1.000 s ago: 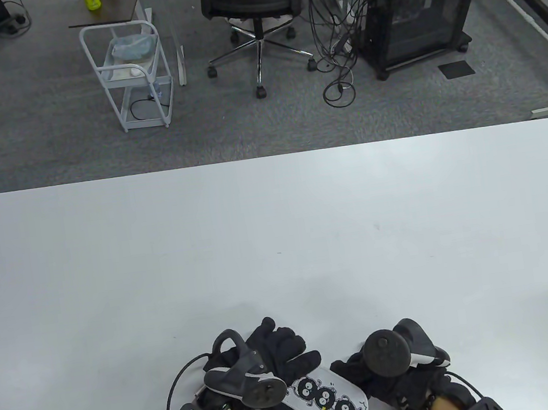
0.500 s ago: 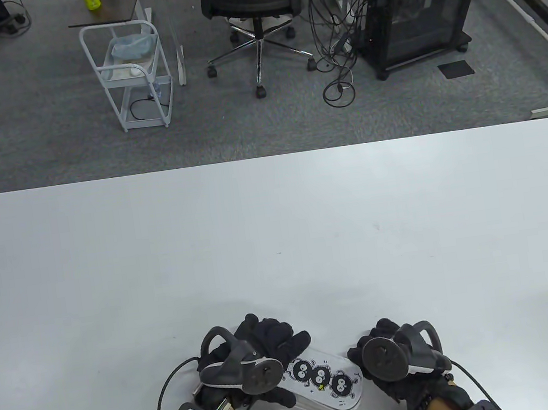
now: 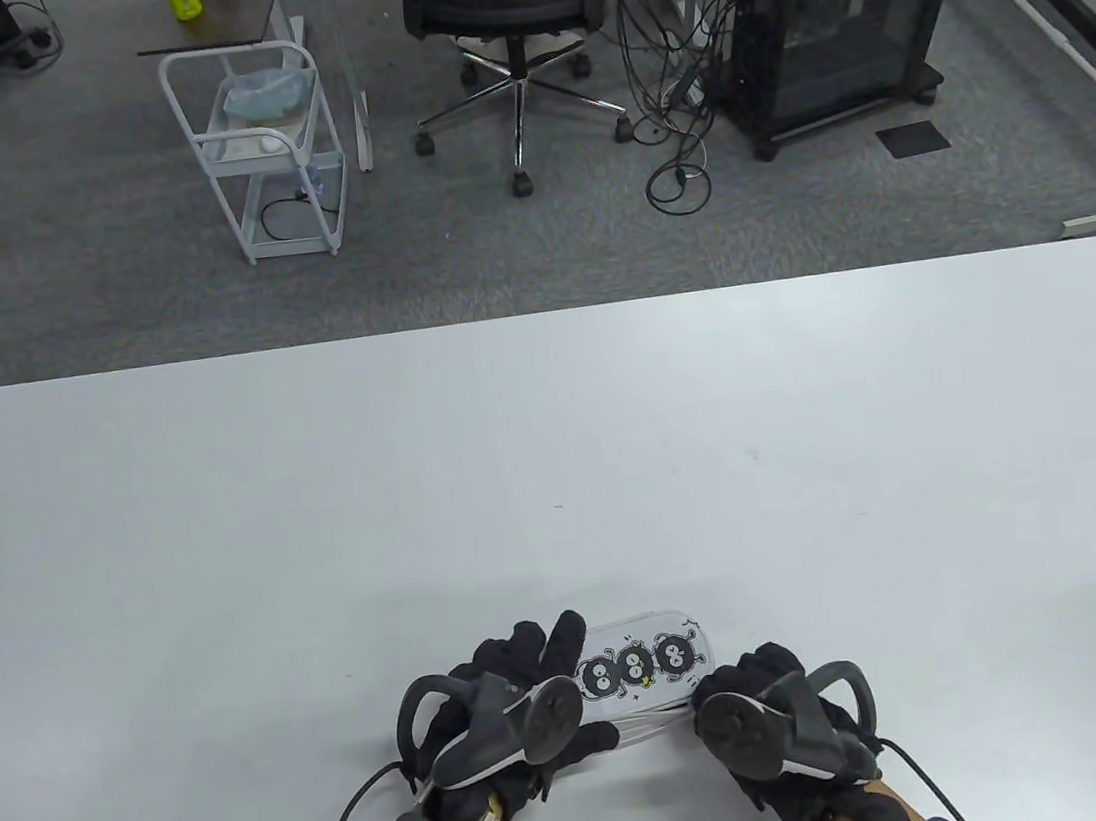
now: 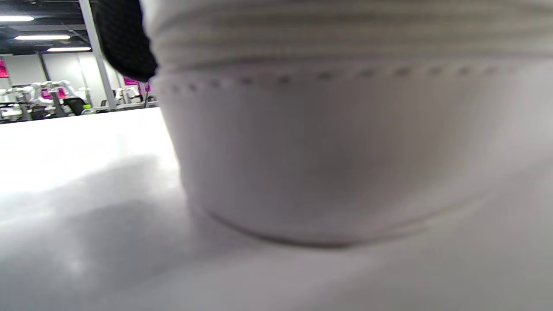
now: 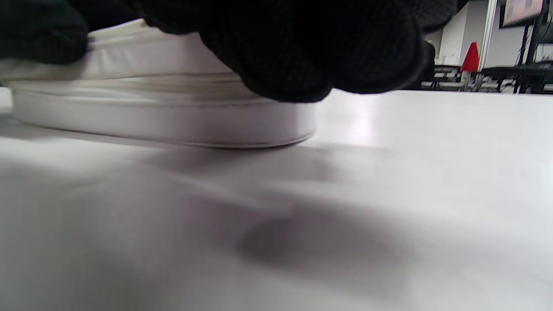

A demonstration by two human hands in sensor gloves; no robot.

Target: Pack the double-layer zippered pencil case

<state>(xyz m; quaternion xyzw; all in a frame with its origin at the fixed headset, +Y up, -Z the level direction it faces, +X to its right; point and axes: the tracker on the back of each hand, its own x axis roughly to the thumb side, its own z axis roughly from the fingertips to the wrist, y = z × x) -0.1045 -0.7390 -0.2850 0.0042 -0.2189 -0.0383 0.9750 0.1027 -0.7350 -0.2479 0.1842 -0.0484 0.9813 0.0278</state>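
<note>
A white zippered pencil case [image 3: 642, 665] with three black soot-ball figures on its lid lies on the white table [image 3: 553, 450] near the front edge. My left hand [image 3: 527, 675] grips its left end, fingers over the lid. My right hand [image 3: 751, 686] holds its right end. In the left wrist view the case's white side wall [image 4: 337, 142] with stitching fills the frame, close and blurred. In the right wrist view my gloved fingers [image 5: 302, 47] rest on top of the case [image 5: 173, 116], which sits flat on the table. The zips appear closed.
Beyond the far table edge stand a white wire cart [image 3: 267, 150], a black office chair [image 3: 507, 22] and a black cabinet [image 3: 843, 8] on grey carpet.
Both hands have moved the pencil case away from the front edge and turned it from a diagonal to nearly level across the table. The hands keep hold of its ends.
</note>
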